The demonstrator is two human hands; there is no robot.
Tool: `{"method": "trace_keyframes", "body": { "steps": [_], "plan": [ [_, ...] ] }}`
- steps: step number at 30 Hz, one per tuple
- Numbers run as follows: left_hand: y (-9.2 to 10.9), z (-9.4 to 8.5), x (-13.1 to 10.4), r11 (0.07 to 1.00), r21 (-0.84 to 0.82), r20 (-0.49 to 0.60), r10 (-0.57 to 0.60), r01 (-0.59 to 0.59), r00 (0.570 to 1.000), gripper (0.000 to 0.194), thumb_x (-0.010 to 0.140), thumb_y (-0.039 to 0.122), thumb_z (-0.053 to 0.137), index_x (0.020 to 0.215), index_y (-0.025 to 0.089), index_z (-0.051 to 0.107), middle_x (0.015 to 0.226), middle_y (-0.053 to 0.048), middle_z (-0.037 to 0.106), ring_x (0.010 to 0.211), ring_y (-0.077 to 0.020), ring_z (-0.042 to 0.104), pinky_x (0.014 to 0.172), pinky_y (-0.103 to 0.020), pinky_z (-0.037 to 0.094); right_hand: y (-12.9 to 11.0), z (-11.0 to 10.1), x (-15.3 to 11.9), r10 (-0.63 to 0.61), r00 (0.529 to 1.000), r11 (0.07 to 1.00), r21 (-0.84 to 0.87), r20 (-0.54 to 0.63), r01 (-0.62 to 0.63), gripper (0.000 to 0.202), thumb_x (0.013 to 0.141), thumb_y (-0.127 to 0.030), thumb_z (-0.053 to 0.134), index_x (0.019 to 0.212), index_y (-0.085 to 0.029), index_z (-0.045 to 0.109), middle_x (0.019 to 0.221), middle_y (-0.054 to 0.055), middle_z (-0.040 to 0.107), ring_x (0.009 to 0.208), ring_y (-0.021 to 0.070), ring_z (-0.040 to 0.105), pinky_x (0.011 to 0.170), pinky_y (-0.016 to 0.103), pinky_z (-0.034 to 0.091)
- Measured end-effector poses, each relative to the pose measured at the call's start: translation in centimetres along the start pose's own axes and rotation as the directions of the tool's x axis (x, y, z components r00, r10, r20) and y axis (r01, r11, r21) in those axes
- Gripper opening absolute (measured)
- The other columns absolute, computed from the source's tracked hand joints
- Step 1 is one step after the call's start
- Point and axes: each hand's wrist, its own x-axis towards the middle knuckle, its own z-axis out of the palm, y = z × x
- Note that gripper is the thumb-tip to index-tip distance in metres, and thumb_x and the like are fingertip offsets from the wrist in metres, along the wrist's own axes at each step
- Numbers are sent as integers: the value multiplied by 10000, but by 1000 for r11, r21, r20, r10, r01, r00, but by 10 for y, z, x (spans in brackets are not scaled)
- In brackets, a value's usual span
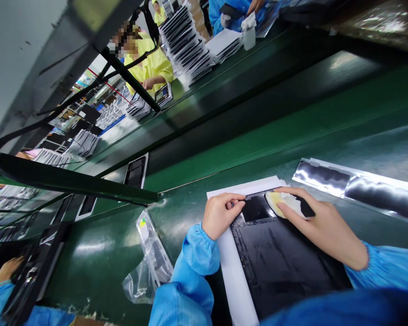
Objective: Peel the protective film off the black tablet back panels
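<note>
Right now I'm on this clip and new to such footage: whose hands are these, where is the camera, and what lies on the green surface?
One picture, from a camera worn on a person's head, looking down and tilted. Both hands in blue sleeves are that person's. The left hand steadies the top edge of a flat black panel lying on white sheets. The right hand presses a yellowish cloth pad onto the panel. Beside them on the green table lie a clear plastic bag and a shiny strip. Other people work farther along.
</note>
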Motion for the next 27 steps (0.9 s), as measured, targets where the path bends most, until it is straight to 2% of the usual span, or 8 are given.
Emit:
{"method": "trace_keyframes", "body": {
  "steps": [5, 8, 13, 18, 21, 24, 27],
  "plan": [
    [-1, 0, 1, 1000, 5, 1, 5, -5, 1000, 179, 762, 220, 618, 892, 224, 740, 705, 33, 680, 547, -75, 502, 588, -196, 454, 0, 0, 0, -42, 999, 998, -44, -3, 42, 306, 588, -421, 424, 863, -313, 505, 749, -26, 670, 159, 32, 285, 353, 242, 366],
    [-1, 0, 1, 1000, 22, 6, 14, -14, 1000, 175, 766, 216, 623, 898, 223, 737, 711, 33, 682, 549, -75, 504, 594, -199, 454, 0, 1, 0, -52, 999, 996, -67, 1, 52, 309, 587, -431, 419, 859, -316, 509, 683, -34, 666, 165, 42, 298, 343, 243, 358],
    [0, -1, 0, 993, 107, 21, 48, -50, 999, 167, 771, 226, 643, 913, 241, 728, 716, 50, 681, 565, -76, 517, 619, -204, 452, 2, 1, 0, -50, 999, 995, -85, 7, 51, 313, 590, -426, 416, 871, -318, 503, 649, -37, 658, 163, 48, 303, 334, 250, 349],
    [0, -2, -1, 982, 180, 11, 61, -62, 998, 161, 779, 222, 644, 914, 263, 722, 729, 64, 686, 579, -74, 539, 626, -200, 458, 0, 1, 0, -51, 999, 994, -92, 8, 52, 326, 588, -442, 404, 864, -303, 508, 515, -49, 615, 168, 68, 319, 321, 258, 341],
    [0, 0, -2, 968, 238, 9, 78, -78, 997, 153, 797, 242, 635, 923, 281, 714, 742, 67, 685, 592, -77, 555, 630, -203, 466, -1, 1, 0, -57, 998, 994, -95, 1, 57, 334, 588, -444, 399, 860, -288, 513, 561, -27, 630, 176, 68, 329, 330, 270, 348],
    [4, 2, -5, 907, 398, 29, 139, -139, 990, 168, 830, 287, 607, 978, 300, 686, 778, 51, 686, 700, -110, 592, 655, -218, 481, -1, 1, 1, -63, 998, 994, -94, 6, 63, 338, 589, -439, 401, 864, -280, 514, 619, -8, 644, 177, 57, 315, 334, 275, 352],
    [7, 3, -11, 745, 633, 48, 234, -211, 971, 210, 863, 313, 563, 1056, 292, 642, 836, 3, 667, 821, -160, 586, 628, -236, 482, -1, 1, 1, -64, 998, 993, -95, 2, 63, 333, 587, -436, 406, 860, -279, 515, 604, -18, 637, 179, 56, 319, 343, 274, 354]
  ]
}}
